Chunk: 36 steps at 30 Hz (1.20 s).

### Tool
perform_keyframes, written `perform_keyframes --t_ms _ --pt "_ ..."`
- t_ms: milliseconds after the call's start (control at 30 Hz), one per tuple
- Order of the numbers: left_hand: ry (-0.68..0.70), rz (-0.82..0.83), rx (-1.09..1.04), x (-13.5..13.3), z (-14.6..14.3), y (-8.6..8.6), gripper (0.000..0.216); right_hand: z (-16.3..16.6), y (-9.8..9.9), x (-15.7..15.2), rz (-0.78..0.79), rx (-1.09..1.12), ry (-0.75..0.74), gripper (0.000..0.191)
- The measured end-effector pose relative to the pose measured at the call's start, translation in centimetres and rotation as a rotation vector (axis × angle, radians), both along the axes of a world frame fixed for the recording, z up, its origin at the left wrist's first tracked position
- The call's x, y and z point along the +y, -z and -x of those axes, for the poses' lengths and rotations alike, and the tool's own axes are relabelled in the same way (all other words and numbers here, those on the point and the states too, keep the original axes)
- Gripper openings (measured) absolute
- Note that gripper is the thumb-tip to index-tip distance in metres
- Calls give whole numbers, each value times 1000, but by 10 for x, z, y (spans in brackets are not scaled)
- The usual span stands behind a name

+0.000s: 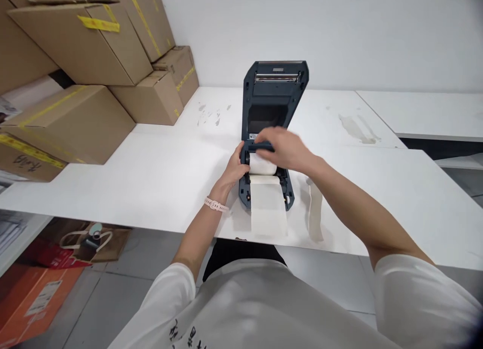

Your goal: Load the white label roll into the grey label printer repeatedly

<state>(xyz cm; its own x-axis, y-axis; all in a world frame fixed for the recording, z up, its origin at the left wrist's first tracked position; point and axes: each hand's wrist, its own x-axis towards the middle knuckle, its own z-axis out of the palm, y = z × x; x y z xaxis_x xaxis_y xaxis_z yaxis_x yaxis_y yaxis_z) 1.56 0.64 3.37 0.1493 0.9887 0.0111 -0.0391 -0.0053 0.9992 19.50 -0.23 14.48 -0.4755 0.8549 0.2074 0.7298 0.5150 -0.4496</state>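
A dark blue label printer (245, 188) stands on the white table with its lid (247, 94) raised. Inside it sits a white label roll (263, 165), and a strip of label paper (268, 208) runs from it over the front. My left hand (236, 166) grips the printer's left side, thumb over the inner rim by the roll. Over the roll and the rear of the bay is my right hand (283, 148), its fingers bent and apart, slightly blurred. Whether its fingertips touch the roll or the printer, I cannot tell.
Several cardboard boxes (75, 122) are stacked at the left of the table (169, 183). A loose curled paper strip (315, 213) lies right of the printer. A white wall (339, 37) rises behind. An orange box (41, 303) and a paper bag (116, 240) are below, left.
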Motion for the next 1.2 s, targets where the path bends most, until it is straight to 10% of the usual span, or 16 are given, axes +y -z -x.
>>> perform_keyframes --t_ms 233,400,567,933,1200 --pt "-11 1 -78 -2 -2 6 116 5 44 31 308 -305 -79 102" --pt "-26 23 -83 -1 -1 6 118 -36 5 16 441 141 -240 100" --pt "-44 45 -91 -7 -5 0 113 -101 -21 4 468 480 -47 103" --pt "-60 68 -106 -10 -6 -4 113 -139 98 74 457 730 326 94" --pt "-39 75 -87 -11 -6 -5 111 -198 113 -4 540 798 240 67"
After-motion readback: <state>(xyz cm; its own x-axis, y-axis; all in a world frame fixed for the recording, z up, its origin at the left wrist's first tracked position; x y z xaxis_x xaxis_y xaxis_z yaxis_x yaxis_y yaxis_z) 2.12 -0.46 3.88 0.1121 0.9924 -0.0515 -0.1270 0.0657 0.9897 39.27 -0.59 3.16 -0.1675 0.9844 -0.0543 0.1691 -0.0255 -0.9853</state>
